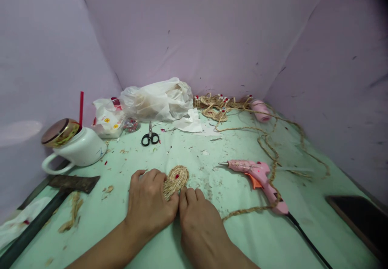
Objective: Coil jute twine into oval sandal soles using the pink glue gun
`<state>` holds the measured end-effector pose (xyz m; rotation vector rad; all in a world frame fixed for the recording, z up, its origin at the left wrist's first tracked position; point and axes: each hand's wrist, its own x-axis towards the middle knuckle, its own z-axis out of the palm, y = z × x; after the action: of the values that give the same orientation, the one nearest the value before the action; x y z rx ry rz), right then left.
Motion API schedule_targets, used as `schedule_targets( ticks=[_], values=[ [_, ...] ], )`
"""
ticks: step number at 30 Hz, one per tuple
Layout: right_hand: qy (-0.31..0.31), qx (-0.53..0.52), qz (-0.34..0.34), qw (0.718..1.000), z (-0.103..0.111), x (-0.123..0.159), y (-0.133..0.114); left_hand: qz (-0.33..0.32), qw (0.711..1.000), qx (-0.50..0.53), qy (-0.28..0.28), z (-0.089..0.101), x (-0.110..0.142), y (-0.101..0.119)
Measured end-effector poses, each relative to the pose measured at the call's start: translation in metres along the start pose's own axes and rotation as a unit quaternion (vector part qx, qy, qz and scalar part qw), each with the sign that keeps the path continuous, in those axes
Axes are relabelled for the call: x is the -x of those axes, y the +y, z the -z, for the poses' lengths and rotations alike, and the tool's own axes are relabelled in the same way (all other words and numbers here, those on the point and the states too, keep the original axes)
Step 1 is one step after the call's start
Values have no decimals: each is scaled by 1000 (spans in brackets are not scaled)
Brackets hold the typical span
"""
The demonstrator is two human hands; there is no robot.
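A flat oval coil of braided straw rope (179,176) with a small red spot at its centre lies on the green table cover. Around its left side wraps my left hand (151,198), closed, with the thumb at the coil's near edge. My right hand (197,212) has its fingers bent and pressed to the coil's lower right edge, where the rope seems to run under the hand. From behind that hand the loose straw rope (250,211) leads right, across the handle of a pink glue gun (251,170).
On the left stand a white mug (86,148), a tape roll (60,133) and a hammer (75,183). Black-handled scissors (150,137), a plastic bag (160,99) and finished straw pieces (215,113) lie farther back. A pink spool (260,111) and a phone (357,220) are at right.
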<state>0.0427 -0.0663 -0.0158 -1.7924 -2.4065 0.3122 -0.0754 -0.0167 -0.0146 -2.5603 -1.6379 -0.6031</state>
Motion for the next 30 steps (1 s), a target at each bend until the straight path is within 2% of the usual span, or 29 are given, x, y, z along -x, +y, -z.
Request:
schedule_targets(
  ticks=[3, 8, 13, 18, 24, 30],
  values=[
    [6, -17, -25, 1000, 2, 4, 2, 6, 1000, -1, -10, 1, 0, 1],
    [105, -137, -71, 982, 9, 11, 14, 13, 1000, -3, -24, 2, 1, 1],
    [138, -220, -54, 964, 6, 13, 21, 17, 1000, 0, -24, 1, 1, 0],
    [202, -249, -27, 947, 3, 12, 26, 13, 999, 30, -21, 1, 3, 2],
    [149, -213, -57, 964, 10, 10, 33, 8, 994, 90, -61, 8, 4, 5],
    [179, -249, -44, 951, 7, 8, 40, 54, 973, 179, -136, 15, 4, 6]
  ],
)
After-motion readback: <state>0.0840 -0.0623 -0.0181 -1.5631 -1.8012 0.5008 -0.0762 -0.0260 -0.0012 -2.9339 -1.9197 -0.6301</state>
